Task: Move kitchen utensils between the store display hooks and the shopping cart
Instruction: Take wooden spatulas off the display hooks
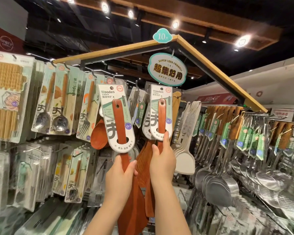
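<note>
Two wooden turners with white "Wooden Turner" cards are up at the display hooks. My left hand (120, 177) grips the handle of the left turner (118, 119) just below its card, which is raised near a hook. My right hand (161, 158) grips the handle of the right turner (161, 116), index finger stretched up along it; that turner's hole sits on a hook (162, 99). Both blades hang down between my forearms. No shopping cart is in view.
Carded spoons (59, 106) and forks (87, 109) hang to the left, with chopstick packs (5, 95) at far left. Steel ladles and skimmers (227, 167) hang on the right. A teal sign (167, 70) dangles from the wooden frame (210, 65) overhead.
</note>
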The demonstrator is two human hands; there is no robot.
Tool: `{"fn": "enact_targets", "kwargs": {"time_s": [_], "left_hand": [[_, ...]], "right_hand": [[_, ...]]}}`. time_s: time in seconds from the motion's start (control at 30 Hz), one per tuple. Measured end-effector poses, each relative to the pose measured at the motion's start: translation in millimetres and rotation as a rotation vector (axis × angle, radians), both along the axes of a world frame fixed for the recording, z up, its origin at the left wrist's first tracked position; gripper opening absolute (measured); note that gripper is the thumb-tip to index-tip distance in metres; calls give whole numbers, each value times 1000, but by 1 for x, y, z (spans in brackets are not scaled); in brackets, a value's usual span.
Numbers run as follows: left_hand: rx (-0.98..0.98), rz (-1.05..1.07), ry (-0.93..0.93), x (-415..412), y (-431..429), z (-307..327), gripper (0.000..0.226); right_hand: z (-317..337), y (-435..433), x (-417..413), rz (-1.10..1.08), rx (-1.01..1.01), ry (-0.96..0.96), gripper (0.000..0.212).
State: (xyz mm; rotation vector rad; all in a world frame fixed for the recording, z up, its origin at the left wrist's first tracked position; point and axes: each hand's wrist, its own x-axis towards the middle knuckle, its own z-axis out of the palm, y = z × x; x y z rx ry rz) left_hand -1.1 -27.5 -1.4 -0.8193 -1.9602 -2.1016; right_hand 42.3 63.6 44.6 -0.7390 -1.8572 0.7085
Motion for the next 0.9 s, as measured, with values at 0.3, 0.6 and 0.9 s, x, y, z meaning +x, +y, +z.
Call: {"fn": "enact_targets", "kwargs": {"time_s": [0.3,0.6,0.9], "left_hand": [[-24,18,16,-5,0,1,13],[-99,62,93,-15,-5,-2,19],[-151,52,90,-9,-10,-15,26]], "right_hand": [[2,4,-6,21,-26,-3,58],[2,19,-35,-1,-60,-143,64],[-19,-14,-2,-9,-112,190,70]]}}
